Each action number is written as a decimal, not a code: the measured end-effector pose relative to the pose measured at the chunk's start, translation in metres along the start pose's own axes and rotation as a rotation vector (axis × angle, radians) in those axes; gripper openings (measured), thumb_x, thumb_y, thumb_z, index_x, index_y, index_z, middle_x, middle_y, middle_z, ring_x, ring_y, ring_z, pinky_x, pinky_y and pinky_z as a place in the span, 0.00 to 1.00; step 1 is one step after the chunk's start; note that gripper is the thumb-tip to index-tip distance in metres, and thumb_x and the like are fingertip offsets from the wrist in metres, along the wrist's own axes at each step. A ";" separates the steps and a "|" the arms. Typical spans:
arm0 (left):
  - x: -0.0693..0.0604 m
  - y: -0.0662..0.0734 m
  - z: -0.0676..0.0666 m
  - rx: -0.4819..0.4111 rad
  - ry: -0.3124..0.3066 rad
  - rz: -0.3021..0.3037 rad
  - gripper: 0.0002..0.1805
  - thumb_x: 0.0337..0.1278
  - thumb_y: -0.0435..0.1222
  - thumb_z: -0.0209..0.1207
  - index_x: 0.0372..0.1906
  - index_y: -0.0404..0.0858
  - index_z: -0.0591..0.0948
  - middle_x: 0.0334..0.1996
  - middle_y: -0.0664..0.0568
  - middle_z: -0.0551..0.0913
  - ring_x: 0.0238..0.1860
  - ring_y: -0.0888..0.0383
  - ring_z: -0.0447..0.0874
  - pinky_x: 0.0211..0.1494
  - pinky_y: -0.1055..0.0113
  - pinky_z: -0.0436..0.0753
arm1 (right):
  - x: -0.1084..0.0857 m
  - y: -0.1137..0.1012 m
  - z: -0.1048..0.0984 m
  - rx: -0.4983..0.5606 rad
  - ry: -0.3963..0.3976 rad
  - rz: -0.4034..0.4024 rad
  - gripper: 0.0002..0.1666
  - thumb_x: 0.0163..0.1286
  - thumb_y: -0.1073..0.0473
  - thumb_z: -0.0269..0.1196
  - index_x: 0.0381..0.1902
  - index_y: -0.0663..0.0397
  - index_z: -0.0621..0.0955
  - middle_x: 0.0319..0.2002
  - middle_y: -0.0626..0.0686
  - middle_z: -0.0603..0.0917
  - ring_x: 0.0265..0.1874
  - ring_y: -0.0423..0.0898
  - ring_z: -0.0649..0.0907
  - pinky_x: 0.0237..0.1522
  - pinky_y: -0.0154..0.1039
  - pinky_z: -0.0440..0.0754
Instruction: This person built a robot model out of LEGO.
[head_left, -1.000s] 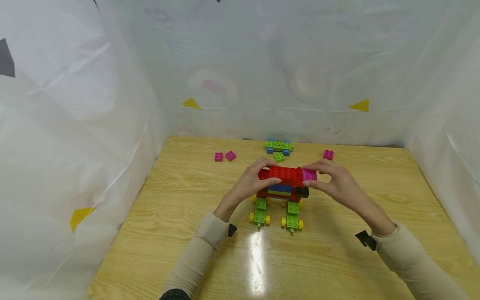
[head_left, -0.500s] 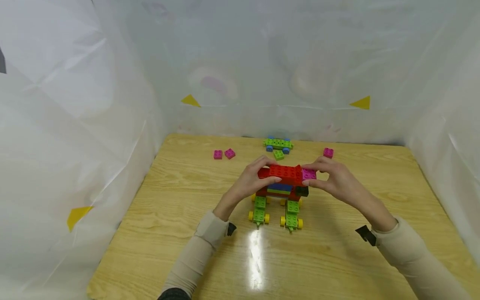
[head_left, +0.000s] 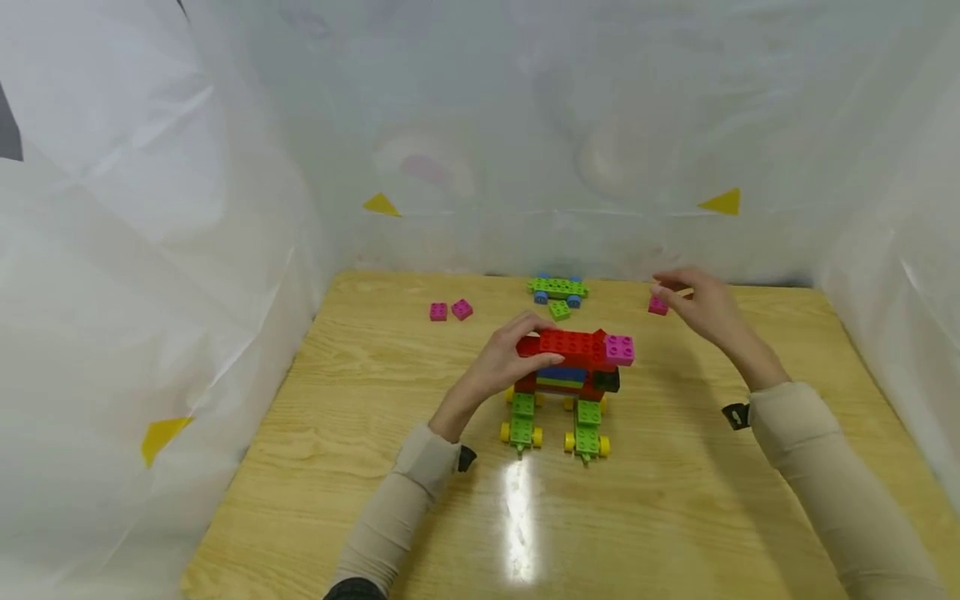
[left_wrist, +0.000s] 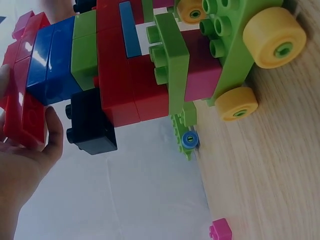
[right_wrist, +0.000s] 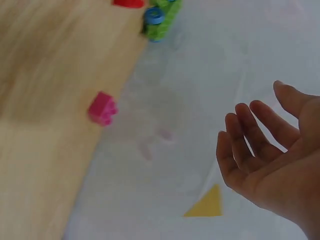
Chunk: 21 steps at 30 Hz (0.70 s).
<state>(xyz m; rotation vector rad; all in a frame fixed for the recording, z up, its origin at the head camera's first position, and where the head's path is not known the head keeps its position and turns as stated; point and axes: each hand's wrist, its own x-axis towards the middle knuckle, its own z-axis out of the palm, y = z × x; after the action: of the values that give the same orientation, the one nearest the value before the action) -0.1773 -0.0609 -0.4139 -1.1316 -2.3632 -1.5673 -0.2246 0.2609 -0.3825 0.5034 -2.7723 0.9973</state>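
Observation:
My left hand (head_left: pixel 501 360) grips the red top bricks (head_left: pixel 573 343) of a toy-brick figure, thumb at the near side. A lighter pink brick (head_left: pixel 619 350) sits at the right end of that top. Below come blue bricks (left_wrist: pixel 55 60), green and red layers, a black brick (left_wrist: pixel 92 122), and green wheeled bases (head_left: pixel 587 435) with yellow wheels, standing on the table. With nothing in it, my right hand (head_left: pixel 708 310) hangs over the back right, its fingers relaxed and spread in the right wrist view. A magenta brick (right_wrist: pixel 101 108) lies on the table below it, apart from the fingers.
At the back of the wooden table (head_left: pixel 360 392) stands a green car base (head_left: pixel 557 288) with blue wheels, a small green brick (head_left: pixel 559 310) in front. Further left lie two magenta bricks (head_left: pixel 438 312). Pale sheeting (head_left: pixel 480 150) encloses the back and sides.
My right hand has let go of the pink brick on top of the figure and moved back and right, over the loose magenta brick. The left hand keeps its grip in the same place.

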 end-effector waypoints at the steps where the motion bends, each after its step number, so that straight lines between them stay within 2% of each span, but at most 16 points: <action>1: 0.000 0.000 0.000 0.000 0.001 -0.005 0.18 0.57 0.35 0.66 0.53 0.38 0.78 0.47 0.51 0.77 0.43 0.58 0.75 0.49 0.68 0.77 | 0.005 0.014 0.004 -0.025 -0.003 0.004 0.26 0.74 0.53 0.55 0.59 0.69 0.75 0.51 0.69 0.77 0.49 0.65 0.76 0.48 0.61 0.74; 5: 0.000 0.000 -0.001 0.006 0.001 -0.035 0.19 0.57 0.34 0.66 0.53 0.37 0.78 0.47 0.50 0.77 0.43 0.58 0.75 0.48 0.68 0.76 | 0.019 0.062 0.025 -0.094 -0.036 0.052 0.26 0.71 0.59 0.59 0.61 0.72 0.72 0.55 0.73 0.75 0.52 0.70 0.74 0.50 0.64 0.72; 9: 0.001 -0.001 0.001 0.014 -0.004 -0.053 0.19 0.58 0.32 0.64 0.54 0.33 0.77 0.49 0.45 0.77 0.44 0.52 0.75 0.49 0.67 0.76 | 0.027 0.091 0.040 -0.079 -0.068 0.116 0.30 0.69 0.64 0.60 0.65 0.73 0.67 0.62 0.74 0.68 0.60 0.72 0.67 0.58 0.66 0.64; 12: 0.000 -0.001 0.001 0.011 -0.001 -0.060 0.19 0.58 0.30 0.64 0.54 0.31 0.76 0.49 0.42 0.77 0.43 0.49 0.75 0.49 0.66 0.76 | 0.031 0.104 0.050 -0.085 -0.095 0.157 0.33 0.70 0.63 0.60 0.68 0.72 0.64 0.64 0.75 0.65 0.62 0.72 0.65 0.60 0.66 0.62; 15: 0.000 -0.002 0.001 0.013 -0.006 -0.069 0.19 0.58 0.32 0.64 0.55 0.34 0.76 0.49 0.45 0.77 0.44 0.52 0.75 0.49 0.66 0.76 | 0.033 0.110 0.057 -0.127 -0.108 0.173 0.34 0.70 0.61 0.60 0.68 0.72 0.63 0.63 0.76 0.65 0.59 0.73 0.67 0.59 0.66 0.63; 21: 0.001 -0.004 0.002 0.000 -0.018 -0.063 0.19 0.59 0.37 0.64 0.55 0.40 0.76 0.49 0.51 0.77 0.44 0.55 0.75 0.49 0.68 0.76 | 0.031 0.116 0.066 -0.181 -0.050 0.179 0.34 0.66 0.61 0.65 0.63 0.77 0.67 0.53 0.79 0.71 0.49 0.72 0.73 0.49 0.64 0.72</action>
<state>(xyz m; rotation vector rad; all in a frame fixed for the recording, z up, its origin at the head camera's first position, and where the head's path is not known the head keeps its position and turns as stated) -0.1805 -0.0593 -0.4176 -1.0860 -2.4334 -1.5833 -0.2970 0.2944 -0.4934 0.2618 -2.9572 0.7648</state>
